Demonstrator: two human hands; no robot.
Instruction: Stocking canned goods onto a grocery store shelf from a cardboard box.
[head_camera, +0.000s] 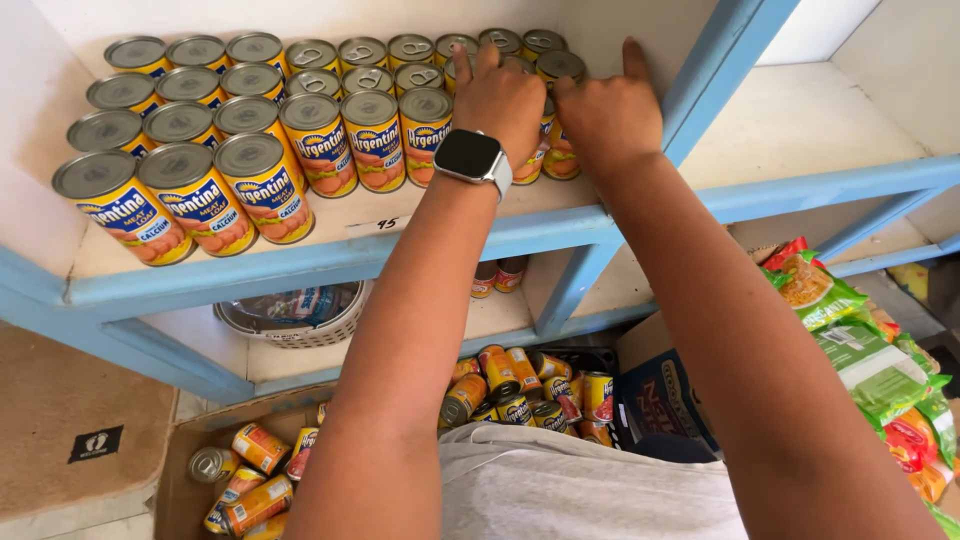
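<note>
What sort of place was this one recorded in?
Most likely a small grocery shop or its stockroom. Rows of identical yellow cans fill a blue-edged shelf with a price tag, more cans lie in a cardboard box below, and snack packets hang to the right.

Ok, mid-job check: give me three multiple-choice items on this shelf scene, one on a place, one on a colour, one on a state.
1. Where are both hands?
A. at the right end of the top-shelf cans
B. in the floor box
C. on the basket

2. What colour is the shelf frame?
A. red
B. blue
C. black

3. How do the top-shelf cans stand?
A. upright
B. on their sides
C. upside down in a heap

Answers:
1 A: left hand and right hand rest on the cans there.
2 B: the shelf frame is painted light blue.
3 A: lids face up in rows.
</note>
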